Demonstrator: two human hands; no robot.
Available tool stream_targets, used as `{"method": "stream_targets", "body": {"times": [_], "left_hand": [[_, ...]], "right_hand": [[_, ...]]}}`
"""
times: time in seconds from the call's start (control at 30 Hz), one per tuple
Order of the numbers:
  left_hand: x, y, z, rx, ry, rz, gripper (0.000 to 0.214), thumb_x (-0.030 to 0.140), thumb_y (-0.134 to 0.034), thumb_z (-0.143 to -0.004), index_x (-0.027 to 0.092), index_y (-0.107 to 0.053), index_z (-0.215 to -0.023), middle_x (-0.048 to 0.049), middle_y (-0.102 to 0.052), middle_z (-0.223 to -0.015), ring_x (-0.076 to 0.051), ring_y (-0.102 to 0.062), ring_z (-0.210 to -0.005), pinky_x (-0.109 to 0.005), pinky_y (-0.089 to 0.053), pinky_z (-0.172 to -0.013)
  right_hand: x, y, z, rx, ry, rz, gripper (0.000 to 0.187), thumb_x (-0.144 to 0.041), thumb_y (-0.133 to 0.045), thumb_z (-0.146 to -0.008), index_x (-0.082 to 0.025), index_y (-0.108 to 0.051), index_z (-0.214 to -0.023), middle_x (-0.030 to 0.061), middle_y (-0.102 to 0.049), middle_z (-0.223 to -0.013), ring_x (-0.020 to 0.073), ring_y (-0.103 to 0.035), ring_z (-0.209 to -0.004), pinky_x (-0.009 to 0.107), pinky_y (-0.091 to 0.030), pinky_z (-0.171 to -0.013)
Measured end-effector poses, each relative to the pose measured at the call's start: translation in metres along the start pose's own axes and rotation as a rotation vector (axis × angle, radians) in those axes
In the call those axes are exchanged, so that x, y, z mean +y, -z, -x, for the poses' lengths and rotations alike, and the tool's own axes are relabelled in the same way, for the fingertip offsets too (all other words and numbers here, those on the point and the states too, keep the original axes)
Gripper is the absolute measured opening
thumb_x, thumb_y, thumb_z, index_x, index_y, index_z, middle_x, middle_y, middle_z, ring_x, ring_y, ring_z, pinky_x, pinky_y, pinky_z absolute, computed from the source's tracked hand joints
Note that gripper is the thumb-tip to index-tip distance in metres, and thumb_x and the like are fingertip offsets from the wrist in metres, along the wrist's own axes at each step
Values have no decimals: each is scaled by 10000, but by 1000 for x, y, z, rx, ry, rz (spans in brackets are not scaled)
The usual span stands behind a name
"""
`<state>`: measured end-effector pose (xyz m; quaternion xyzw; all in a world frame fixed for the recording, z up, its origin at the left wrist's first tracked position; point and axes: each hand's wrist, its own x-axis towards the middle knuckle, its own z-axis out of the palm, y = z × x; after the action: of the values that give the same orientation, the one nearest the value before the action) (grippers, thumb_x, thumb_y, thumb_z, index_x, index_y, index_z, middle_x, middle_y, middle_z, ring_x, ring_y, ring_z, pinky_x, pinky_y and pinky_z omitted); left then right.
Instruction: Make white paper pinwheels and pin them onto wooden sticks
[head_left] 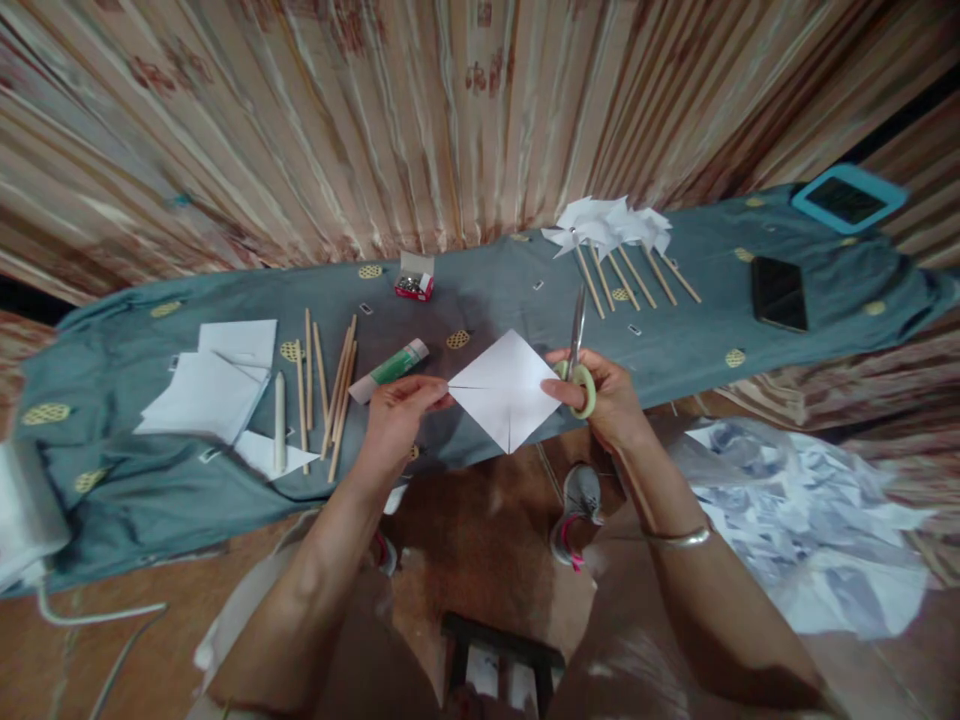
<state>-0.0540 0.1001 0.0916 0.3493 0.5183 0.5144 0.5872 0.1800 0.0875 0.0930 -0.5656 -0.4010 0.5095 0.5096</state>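
White sheets [210, 395] lie left of the left hand [396, 415], wooden sticks [343, 390] nearer. This hand pinches the left corner of the paper square [502, 380], which spans both hands. Right hand [611, 395] grips its right corner plus scissors [577, 330]; phone [780, 292] well to the right.

A cloth-covered table [675, 345] carries sticks [343, 412], paper [214, 400], apparently pinwheels [600, 222].

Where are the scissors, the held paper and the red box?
Scissors [577, 335]: head view, on the blades.
Held paper [506, 388]: head view, middle of the sheet.
Red box [414, 294]: head view, front wall.
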Motion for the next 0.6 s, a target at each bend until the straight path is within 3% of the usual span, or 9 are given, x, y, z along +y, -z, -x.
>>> {"method": "stream_targets", "body": {"times": [0.17, 0.27, 0.37, 0.5, 0.6], "left_hand": [[-5, -3, 0, 13, 31, 254, 241, 370, -786, -596, 159, -717, -689, -32, -716, -733, -157, -663, -708, -312, -535, -764], [-22, -20, 13, -130, 57, 251, 409, 510, -727, -692, 172, -734, -922, -88, -742, -993, -245, -671, -977, -378, -522, -876], [-37, -40, 27, -279, -14, 143, 391, 424, -791, -677, 188, -727, -982, -86, -713, -1144, -265, -608, -1154, -374, -462, -1003], [-43, -52, 30, -261, -60, 162, 389, 436, -753, -732, 163, -719, -1008, -98, -709, -1160, -266, -600, -1181, -364, -420, -1057], [-42, -52, 22, -156, -6, 220, 382, 460, -712, -773, 143, -709, -988, -111, -711, -1150, -260, -587, -1205, -358, -399, -1080]], "right_hand": [[8, -9, -4, 142, 10, -138, 413, -369, -858, -488, -213, -665, -818, -88, -525, -601, 62, -410, -506, 215, -315, -490], [12, -23, -5, 200, -29, -208, 406, -376, -843, -495, -206, -641, -804, -88, -534, -599, 67, -439, -511, 219, -339, -512], [14, -40, -3, 180, -57, -273, 415, -350, -847, -475, -190, -637, -795, -86, -543, -596, 59, -428, -512, 215, -339, -522], [16, -57, 2, 118, -95, -324, 446, -340, -855, -459, -190, -627, -812, -96, -517, -583, 57, -422, -516, 209, -344, -529], [19, -65, 4, 59, -87, -303, 440, -362, -846, -487, -199, -615, -826, -95, -506, -594, 65, -424, -523, 216, -352, -530]]}}
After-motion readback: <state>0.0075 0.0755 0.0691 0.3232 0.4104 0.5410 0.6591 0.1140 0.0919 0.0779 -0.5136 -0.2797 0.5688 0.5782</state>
